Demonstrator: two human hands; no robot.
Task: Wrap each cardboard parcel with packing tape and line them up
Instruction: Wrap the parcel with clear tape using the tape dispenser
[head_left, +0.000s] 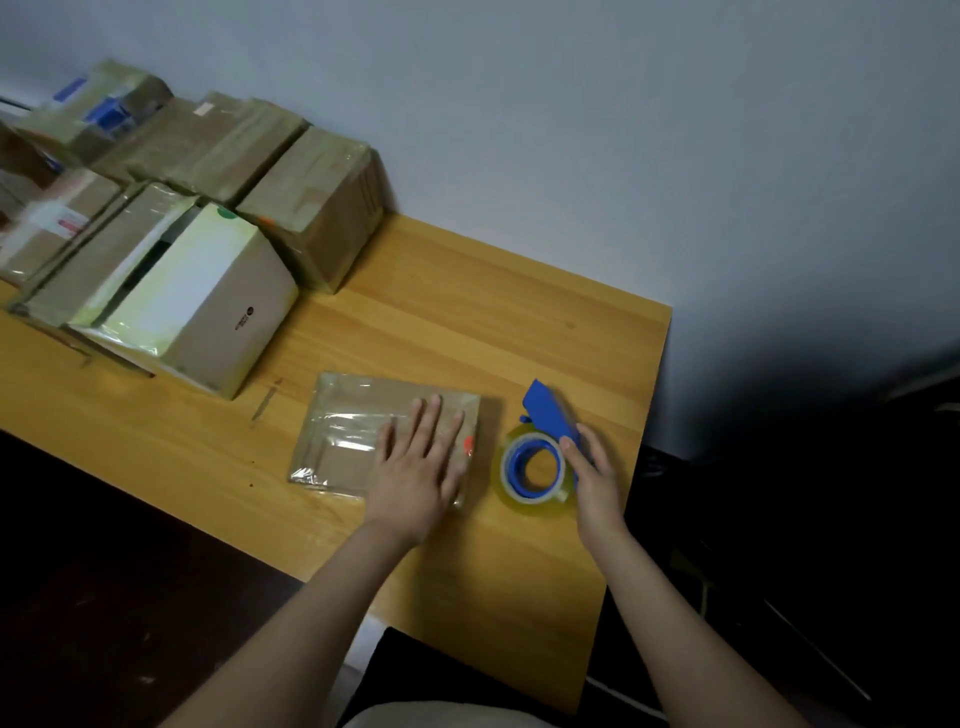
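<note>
Cardboard sheathed in glossy clear film lies under a person's left hand (415, 467), whose straight, spread fingers press the flat parcel (343, 431) onto the wooden table (467, 322) near its front edge. Just beside it, the right hand (595, 478) curls round the blue tape dispenser (545, 410), whose tape roll (530, 499) rests on the wood. The parcel looks thin, light and fairly stiff. Its taped skin is likely slick, so a flat palm or a pinch at the long edges should serve better than a grab at the crinkled film at the corners. An orange mark (469, 445) shows by the fingertips; whether it carries writing cannot be told. Well apart, at the table's far left against the wall, wrapped parcels (311, 208) stand in rows. A white-topped box (208, 291) in front of them bears a green dot (227, 212) and a small dark printed logo, too small to read. Blue-and-white labels farther back are blurred.
</note>
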